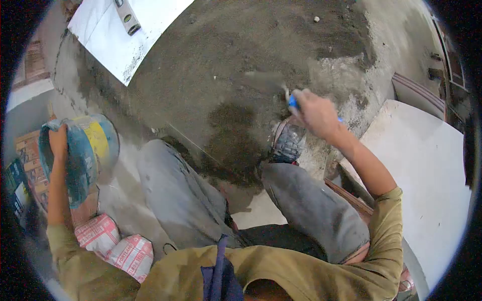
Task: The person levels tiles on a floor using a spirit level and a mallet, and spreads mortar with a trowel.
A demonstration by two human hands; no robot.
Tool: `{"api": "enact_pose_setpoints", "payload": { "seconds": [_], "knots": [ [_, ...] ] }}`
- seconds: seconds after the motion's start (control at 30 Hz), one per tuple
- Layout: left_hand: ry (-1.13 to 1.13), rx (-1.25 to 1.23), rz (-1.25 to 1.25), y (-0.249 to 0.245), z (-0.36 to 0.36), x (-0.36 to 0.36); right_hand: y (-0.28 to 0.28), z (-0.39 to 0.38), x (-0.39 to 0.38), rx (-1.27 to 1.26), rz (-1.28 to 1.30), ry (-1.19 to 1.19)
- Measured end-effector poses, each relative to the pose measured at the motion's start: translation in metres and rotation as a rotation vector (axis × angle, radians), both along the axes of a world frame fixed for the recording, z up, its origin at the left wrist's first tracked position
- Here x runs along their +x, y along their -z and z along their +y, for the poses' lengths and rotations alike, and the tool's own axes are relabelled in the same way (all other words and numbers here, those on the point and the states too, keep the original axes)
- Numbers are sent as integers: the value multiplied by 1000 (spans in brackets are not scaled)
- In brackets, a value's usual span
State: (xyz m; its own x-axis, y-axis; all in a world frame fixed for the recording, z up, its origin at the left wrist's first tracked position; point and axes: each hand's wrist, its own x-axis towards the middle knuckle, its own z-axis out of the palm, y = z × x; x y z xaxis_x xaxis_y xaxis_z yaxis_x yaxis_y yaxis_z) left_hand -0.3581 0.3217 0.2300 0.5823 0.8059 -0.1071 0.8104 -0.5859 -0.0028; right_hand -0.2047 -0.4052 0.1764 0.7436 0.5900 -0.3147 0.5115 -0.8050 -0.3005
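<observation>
My right hand [317, 114] is closed around the blue handle [293, 102] of a trowel. The trowel's blade [263, 79] is smeared by motion, low over or touching the grey wet mortar [201, 65] on the floor. Off to the left, my left hand [58, 143] grips the rim of a blue-green bucket [103, 145] with a yellow band. The bucket is tipped on its side, and its inside is mostly out of sight. Between my knees lies a darker patch of mortar [233, 130], near my shoe [288, 143].
A white sheet [108, 42] with a spirit level [127, 17] on it lies at the upper left. Red-and-white cement bags [131, 256] sit by my left side. A large white panel [416, 170] is at the right, with stacked tiles or boards [419, 95] behind it.
</observation>
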Motion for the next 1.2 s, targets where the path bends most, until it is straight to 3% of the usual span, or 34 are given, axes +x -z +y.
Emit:
{"api": "enact_pose_setpoints", "payload": {
  "seconds": [0.03,0.1,0.13,0.2,0.23,0.3,0.37,0.47,0.57,0.63,0.7,0.73,0.83,0.87,1.0,1.07,1.17,1.2],
  "knots": [
    [-13,-51,26,-1,-1,-1,3,3,-10,22,61,-78],
    [309,-157,-231,2,-9,-6,22,11,-42,-32,199,-236],
    [286,-117,-260,7,-7,-9,32,18,-61,-108,279,-312],
    [321,-63,-221,24,33,-24,38,27,-76,-28,473,-351],
    [378,-44,-152,29,61,-26,37,23,-69,-27,460,-322],
    [62,32,-36,1,-13,-2,38,17,-41,76,327,-227],
    [146,-129,-196,-19,-57,6,26,13,10,13,229,-203],
    [-17,15,-79,1,-15,-4,43,0,82,59,-39,6],
    [-32,-3,-24,-15,-40,5,33,-14,143,12,-238,145],
    [-9,35,-59,-4,-26,0,25,-17,154,32,-310,193],
    [10,74,-101,2,-17,-4,16,6,137,6,-154,275],
    [9,43,-89,2,-15,-4,16,17,118,76,-170,204],
    [34,18,-123,5,-13,-12,28,53,70,55,124,-11],
    [51,18,-164,3,-21,-7,36,55,58,205,61,-38],
    [-72,16,-72,-17,-51,11,49,35,108,131,-75,107],
    [16,-155,-156,-12,-38,4,42,8,148,55,-206,258],
    [115,-25,-160,-35,-91,17,25,-29,163,113,-422,315],
    [112,-31,-156,-26,-72,12,20,-36,159,85,-380,299]
  ]
}}
